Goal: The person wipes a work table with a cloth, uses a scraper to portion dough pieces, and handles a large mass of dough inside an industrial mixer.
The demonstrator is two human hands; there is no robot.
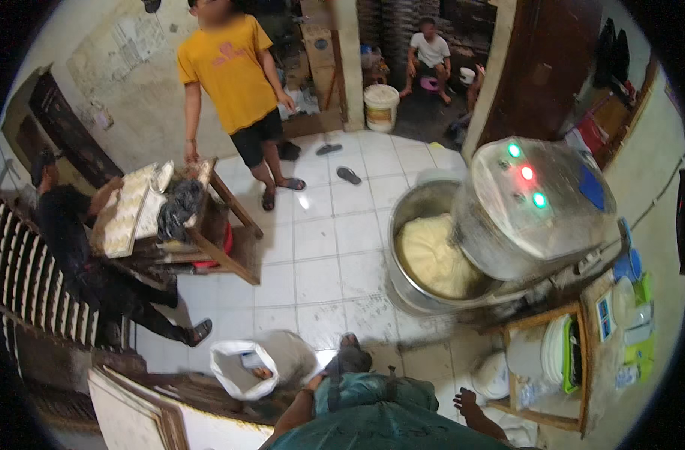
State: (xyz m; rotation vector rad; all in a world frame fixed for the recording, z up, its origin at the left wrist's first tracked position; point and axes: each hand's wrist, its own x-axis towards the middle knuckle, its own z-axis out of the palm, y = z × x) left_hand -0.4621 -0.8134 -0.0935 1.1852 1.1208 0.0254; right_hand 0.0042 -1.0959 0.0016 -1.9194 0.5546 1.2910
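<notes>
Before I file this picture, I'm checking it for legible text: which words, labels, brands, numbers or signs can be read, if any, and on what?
None can be quoted; the markings are too small or blurred:
Yellow shirt: pinkish chest print, blurred.
Cardboard box: dark mark, too small.
White bucket with a label: too small.
Wall sheets: faint marks, unreadable.
Blue-edged item at right: too small.

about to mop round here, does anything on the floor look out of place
Two loose dark sandals lie unworn on the tiled floor near the person in yellow, at different angles, where someone might trip.
</notes>
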